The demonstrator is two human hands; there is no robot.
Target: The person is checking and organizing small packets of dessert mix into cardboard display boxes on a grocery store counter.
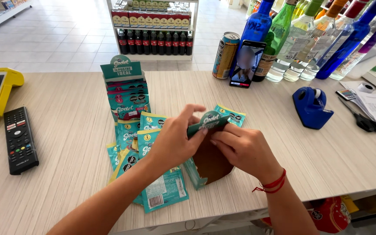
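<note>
Two hands meet over the pale wood-grain worktop (66,130), left hand (175,141) and right hand (244,150) both pinching with narrow fingers the teal flap of the open teal-and-brown cardboard display box (209,163), which lies between them, long axis running toward the person.

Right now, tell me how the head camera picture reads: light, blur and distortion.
Head view: bright, even daylight; the tiled floor behind looks washed out. Both hands, left hand and right hand, are sharp on the teal cardboard display box, casting only soft shadows on the pale wood-grain counter. The black phone screen is blurred. The tall bottles lean outwards, wide-angle distortion.
</note>
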